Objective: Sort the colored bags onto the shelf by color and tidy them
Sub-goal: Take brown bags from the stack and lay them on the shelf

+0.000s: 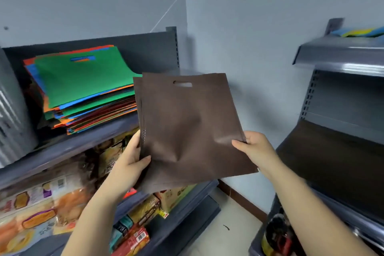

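Observation:
A small stack of flat brown bags (187, 122) with a cut-out handle is held upright in front of me. My left hand (133, 158) grips its lower left edge, thumb on the front. My right hand (253, 149) pinches its right edge. On the left shelf (68, 147) lies a mixed pile of bags (83, 85) with a green one on top and orange, blue and red ones beneath. On the right shelf (353, 210) more brown bags (336, 162) lie flat.
Blue and yellow bags (359, 32) rest on the top board of the right shelf unit. Snack packets (37, 203) and boxes (145, 210) fill the lower left shelves. A dark bottle (276, 233) stands low on the right. Tiled floor (224, 233) lies between the units.

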`<state>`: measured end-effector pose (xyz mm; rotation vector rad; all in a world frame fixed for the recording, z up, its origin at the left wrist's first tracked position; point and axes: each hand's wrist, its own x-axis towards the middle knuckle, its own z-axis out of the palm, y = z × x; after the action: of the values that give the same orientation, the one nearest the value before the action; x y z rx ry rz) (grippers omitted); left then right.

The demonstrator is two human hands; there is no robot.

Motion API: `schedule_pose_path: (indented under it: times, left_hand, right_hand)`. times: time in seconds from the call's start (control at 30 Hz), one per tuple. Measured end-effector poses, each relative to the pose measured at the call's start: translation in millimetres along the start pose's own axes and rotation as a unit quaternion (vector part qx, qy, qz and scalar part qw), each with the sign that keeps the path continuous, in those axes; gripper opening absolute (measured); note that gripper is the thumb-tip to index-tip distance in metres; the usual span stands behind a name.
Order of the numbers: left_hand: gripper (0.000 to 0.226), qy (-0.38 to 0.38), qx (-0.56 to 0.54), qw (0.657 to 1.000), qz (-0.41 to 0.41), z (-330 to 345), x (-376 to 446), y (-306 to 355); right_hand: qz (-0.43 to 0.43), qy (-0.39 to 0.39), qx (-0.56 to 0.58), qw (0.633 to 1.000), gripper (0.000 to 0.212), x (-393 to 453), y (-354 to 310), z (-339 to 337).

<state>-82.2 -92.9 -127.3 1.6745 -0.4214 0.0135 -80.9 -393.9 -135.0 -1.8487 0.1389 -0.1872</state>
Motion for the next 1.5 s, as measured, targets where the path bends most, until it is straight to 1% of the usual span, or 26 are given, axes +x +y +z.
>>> schedule_pose_path:
  times: [0.03,0.1,0.13,0.23,0.3,0.33,0.43,0.5,0.57,0.63,0.77,0.87,0.97,1.0,1.07,1.1,1.13,1.2,1.23,1.3,1.37,1.43,1.5]
  left_hand:
    - [0.072,-0.010,0.001,1.000,-0.005,16,10,-4]
    - [0.069,-0.005,0.001,1.000,-0.020,49,30,-9]
    - [0.063,-0.001,0.002,1.000,-0.025,68,40,-11]
    - [0.031,0.000,0.041,0.999,-0.021,132,67,-15]
    - [0.016,0.004,0.095,0.995,-0.011,173,78,-13]
    - [0.014,-0.002,0.116,0.993,-0.001,191,83,-15]
    - [0.019,-0.065,0.153,0.986,0.020,242,100,-25]
    - [0.023,-0.101,0.161,0.982,0.019,271,111,-29]
    - [0.027,-0.127,0.158,0.979,0.015,297,119,-28]
    - [0.031,-0.140,0.165,0.976,0.016,320,126,-26]
    - [0.034,-0.181,0.204,0.962,0.022,352,143,-24]
    - [0.038,-0.228,0.227,0.947,0.019,370,151,-24]
    - [0.040,-0.254,0.229,0.939,-0.023,380,160,-34]
    - [0.039,-0.261,0.235,0.936,-0.032,381,163,-37]
    - [0.030,-0.263,0.263,0.927,-0.038,382,165,-41]
    - [0.027,-0.254,0.284,0.924,-0.033,380,165,-41]
    - [0.031,-0.239,0.305,0.922,-0.025,376,166,-40]
    - [0.044,-0.204,0.352,0.914,0.008,360,168,-34]
    - [0.045,-0.189,0.375,0.907,0.037,350,169,-29]
    - [0.043,-0.168,0.426,0.883,0.104,324,173,-13]
    - [0.043,-0.128,0.473,0.859,0.150,292,178,6]
    - [0.043,-0.080,0.520,0.832,0.174,253,183,23]
    - [0.040,-0.031,0.554,0.811,0.185,209,183,38]
  right_hand:
    - [0.000,0.030,-0.022,0.999,0.009,-5,9,-13]
    - [0.006,0.092,-0.054,0.994,0.017,-15,28,-41]
    - [0.008,0.113,-0.055,0.992,0.019,-20,37,-55]
    - [0.015,0.179,-0.072,0.981,0.012,-41,58,-101]
    - [0.021,0.229,-0.116,0.966,0.022,-57,70,-132]
    - [0.024,0.252,-0.138,0.957,0.027,-66,74,-146]
    - [0.043,0.314,-0.157,0.936,0.027,-85,91,-182]
    - [0.061,0.343,-0.165,0.923,0.030,-95,103,-201]
    - [0.087,0.350,-0.182,0.915,0.027,-104,116,-216]
    - [0.113,0.338,-0.211,0.910,0.025,-110,126,-228]
    - [0.172,0.305,-0.301,0.887,0.029,-109,130,-244]
    - [0.231,0.267,-0.380,0.855,0.036,-104,133,-250]
    - [0.291,0.235,-0.433,0.820,0.044,-97,134,-255]
    - [0.310,0.223,-0.459,0.802,0.049,-94,131,-257]
    - [0.323,0.214,-0.505,0.771,0.058,-86,122,-260]
    - [0.314,0.219,-0.517,0.766,0.060,-81,116,-261]
    - [0.293,0.224,-0.525,0.767,0.060,-75,109,-261]
    - [0.218,0.218,-0.539,0.783,0.054,-56,90,-253]
    - [0.173,0.212,-0.543,0.794,0.051,-45,80,-246]
    - [0.075,0.194,-0.540,0.816,0.046,-19,57,-223]
    - [-0.018,0.154,-0.527,0.836,0.046,8,31,-193]
    - [-0.095,0.110,-0.507,0.850,0.046,35,4,-160]
    - [-0.170,0.083,-0.478,0.858,0.044,58,-23,-123]
